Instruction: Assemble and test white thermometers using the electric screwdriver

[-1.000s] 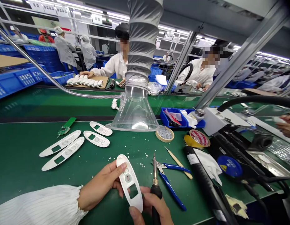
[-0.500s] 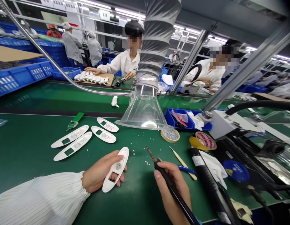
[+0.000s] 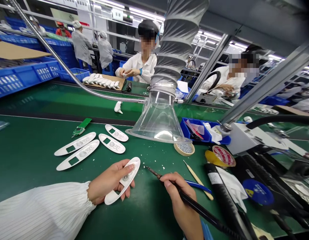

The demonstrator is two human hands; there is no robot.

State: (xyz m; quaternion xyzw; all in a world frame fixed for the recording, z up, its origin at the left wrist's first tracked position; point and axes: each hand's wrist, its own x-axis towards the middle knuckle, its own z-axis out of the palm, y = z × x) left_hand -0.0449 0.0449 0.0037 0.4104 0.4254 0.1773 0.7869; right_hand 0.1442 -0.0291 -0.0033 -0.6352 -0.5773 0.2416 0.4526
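Tilted between the thumb and fingers of my left hand [image 3: 111,181] is a white oval plastic cover [image 3: 126,180] with a window cut in it. My right hand [image 3: 179,196] grips a black soldering iron [image 3: 191,201] like a pen; its tip points left, a short way from the cover and not touching it. Several matching white covers [image 3: 78,155] lie on the green mat beyond my left hand. Behind them rests a small green circuit board [image 3: 81,127]. White crumbs are scattered near the iron's tip.
A clear fume hood [image 3: 160,121] hangs over the bench. To the right are a roll of small metallic bits [image 3: 184,148], a wooden-handled tool [image 3: 198,180], blue bins [image 3: 198,131] and a tape roll [image 3: 223,156]. Co-workers sit across the green belt [image 3: 94,105].
The soldering iron has swung left and lies flatter, its tip nearer the cover. My left hand has turned the cover slightly. The co-worker opposite has brought both hands together.
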